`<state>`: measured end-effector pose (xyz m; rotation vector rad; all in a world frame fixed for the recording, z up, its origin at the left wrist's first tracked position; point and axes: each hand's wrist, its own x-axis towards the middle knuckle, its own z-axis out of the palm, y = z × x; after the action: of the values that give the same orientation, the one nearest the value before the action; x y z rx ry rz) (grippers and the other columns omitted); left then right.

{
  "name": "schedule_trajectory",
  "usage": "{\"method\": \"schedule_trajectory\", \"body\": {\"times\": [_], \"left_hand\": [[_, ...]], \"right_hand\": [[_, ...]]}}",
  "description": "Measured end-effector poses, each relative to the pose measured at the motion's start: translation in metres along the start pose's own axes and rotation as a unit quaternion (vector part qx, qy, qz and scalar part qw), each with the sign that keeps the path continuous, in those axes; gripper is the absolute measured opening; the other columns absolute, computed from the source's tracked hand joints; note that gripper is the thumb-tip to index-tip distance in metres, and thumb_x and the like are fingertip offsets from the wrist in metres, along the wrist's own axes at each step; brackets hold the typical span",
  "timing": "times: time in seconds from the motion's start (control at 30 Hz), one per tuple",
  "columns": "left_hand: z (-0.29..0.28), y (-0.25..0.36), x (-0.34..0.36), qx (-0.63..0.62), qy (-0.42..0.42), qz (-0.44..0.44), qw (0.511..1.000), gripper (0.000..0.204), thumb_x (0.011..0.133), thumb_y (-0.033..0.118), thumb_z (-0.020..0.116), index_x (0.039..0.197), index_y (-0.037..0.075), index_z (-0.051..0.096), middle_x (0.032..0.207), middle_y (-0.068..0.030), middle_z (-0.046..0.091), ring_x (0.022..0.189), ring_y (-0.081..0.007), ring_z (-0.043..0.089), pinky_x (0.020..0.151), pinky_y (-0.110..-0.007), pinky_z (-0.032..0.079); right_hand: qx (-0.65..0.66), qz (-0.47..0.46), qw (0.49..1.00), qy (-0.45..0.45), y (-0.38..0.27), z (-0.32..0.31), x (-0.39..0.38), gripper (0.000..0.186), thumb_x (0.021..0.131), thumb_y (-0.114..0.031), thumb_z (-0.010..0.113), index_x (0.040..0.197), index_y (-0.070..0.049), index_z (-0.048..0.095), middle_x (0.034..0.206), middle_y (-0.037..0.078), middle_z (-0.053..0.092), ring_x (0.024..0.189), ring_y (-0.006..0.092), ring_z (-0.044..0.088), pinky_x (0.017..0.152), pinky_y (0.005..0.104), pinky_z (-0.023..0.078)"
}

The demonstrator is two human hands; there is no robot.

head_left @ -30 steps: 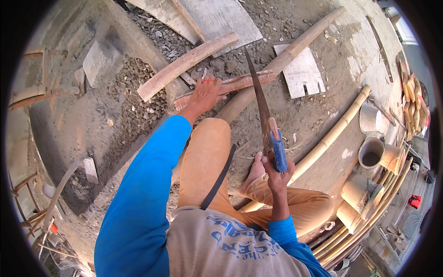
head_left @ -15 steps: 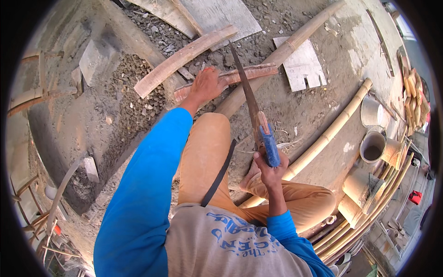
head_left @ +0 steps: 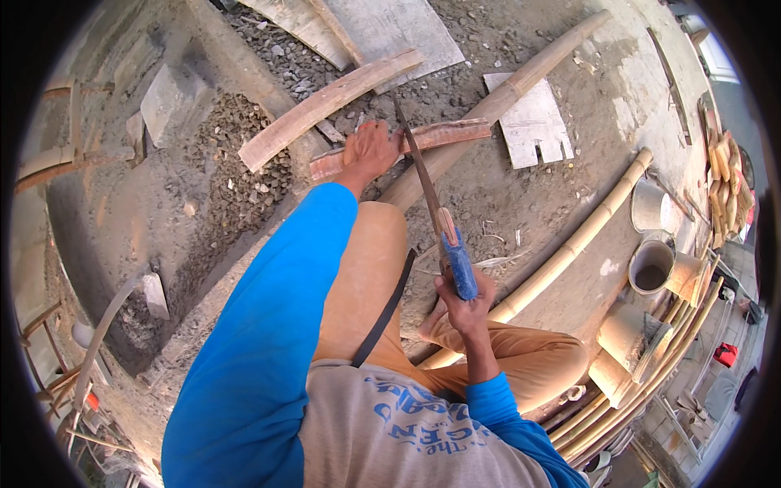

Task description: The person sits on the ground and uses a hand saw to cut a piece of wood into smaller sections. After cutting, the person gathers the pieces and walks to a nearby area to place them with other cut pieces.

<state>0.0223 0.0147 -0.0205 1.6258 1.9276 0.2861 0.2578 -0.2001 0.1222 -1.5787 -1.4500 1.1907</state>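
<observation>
My left hand [head_left: 373, 151] is closed over a short, rough reddish-brown wooden plank [head_left: 449, 132], which lies across a thick round pole [head_left: 521, 80]. My right hand [head_left: 469, 302] grips the blue handle of a handsaw [head_left: 422, 169], its tip pointing away from me. The blade crosses the plank just right of my left hand; whether its teeth are cutting into the wood I cannot tell. My left knee is close to the pole. Beyond my left hand a longer, wider plank [head_left: 325, 106] rests on the gravelly ground.
Flat boards [head_left: 415, 37] lie at the far side, and a notched pale board [head_left: 533, 122] sits right of the pole. A bamboo pole [head_left: 573, 241] runs along my right. Several buckets [head_left: 652, 267] and more bamboo stand farther right. Gravel [head_left: 240, 150] and a concrete block [head_left: 169, 106] are at left.
The saw and my right hand have shifted left, bringing the blade nearer my left hand. My left hand has moved slightly right on the plank.
</observation>
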Motion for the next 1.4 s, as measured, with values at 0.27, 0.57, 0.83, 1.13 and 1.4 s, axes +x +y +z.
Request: {"method": "schedule_trajectory", "body": {"times": [0.27, 0.57, 0.83, 1.13, 1.4], "left_hand": [[0.007, 0.001, 0.002, -0.011, 0.038, 0.015, 0.999, 0.061, 0.104, 0.053, 0.048, 0.107, -0.004, 0.068, 0.111, -0.0297, 0.07, 0.109, -0.0454, 0.065, 0.096, -0.056, 0.043], [0.011, -0.005, 0.006, -0.025, 0.049, 0.02, 0.998, 0.059, 0.102, 0.052, 0.051, 0.104, -0.005, 0.068, 0.104, -0.028, 0.072, 0.105, -0.0451, 0.067, 0.091, -0.058, 0.046], [0.019, -0.012, 0.011, -0.029, 0.073, 0.025, 0.997, 0.057, 0.101, 0.049, 0.055, 0.101, -0.007, 0.066, 0.103, -0.0317, 0.068, 0.105, -0.0476, 0.064, 0.093, -0.057, 0.048], [0.004, 0.001, 0.005, 0.006, 0.031, -0.006, 0.999, 0.058, 0.102, 0.053, 0.051, 0.103, -0.003, 0.067, 0.1, -0.0259, 0.072, 0.109, -0.0407, 0.067, 0.093, -0.052, 0.049], [-0.003, 0.006, 0.007, 0.035, -0.005, -0.009, 0.999, 0.056, 0.103, 0.052, 0.051, 0.106, -0.002, 0.067, 0.109, -0.0229, 0.072, 0.112, -0.0384, 0.067, 0.096, -0.05, 0.051]], "right_hand": [[-0.013, 0.02, 0.999, 0.025, 0.003, 0.0, -0.002, 0.021, 0.084, -0.004, 0.081, 0.098, -0.002, 0.065, 0.077, 0.0, 0.062, 0.068, 0.0084, 0.055, 0.063, 0.027, 0.046], [-0.079, -0.005, 0.997, -0.002, 0.001, 0.008, 0.006, 0.064, 0.087, -0.006, 0.076, 0.147, 0.002, 0.055, 0.098, 0.007, 0.071, 0.082, 0.0128, 0.062, 0.081, 0.0283, 0.052], [-0.049, 0.006, 0.999, -0.007, -0.011, 0.006, 0.008, 0.064, 0.087, -0.002, 0.071, 0.149, 0.004, 0.053, 0.098, 0.008, 0.073, 0.081, 0.0099, 0.063, 0.078, 0.0267, 0.053], [-0.067, -0.048, 0.997, 0.005, -0.013, 0.003, 0.01, 0.06, 0.085, 0.0, 0.069, 0.144, 0.006, 0.057, 0.087, 0.004, 0.068, 0.073, 0.0087, 0.06, 0.082, 0.0279, 0.052], [-0.025, 0.072, 0.997, -0.019, -0.034, -0.004, -0.002, 0.062, 0.083, 0.003, 0.067, 0.144, 0.007, 0.057, 0.122, 0.015, 0.072, 0.107, 0.014, 0.065, 0.1, 0.0291, 0.049]]}}
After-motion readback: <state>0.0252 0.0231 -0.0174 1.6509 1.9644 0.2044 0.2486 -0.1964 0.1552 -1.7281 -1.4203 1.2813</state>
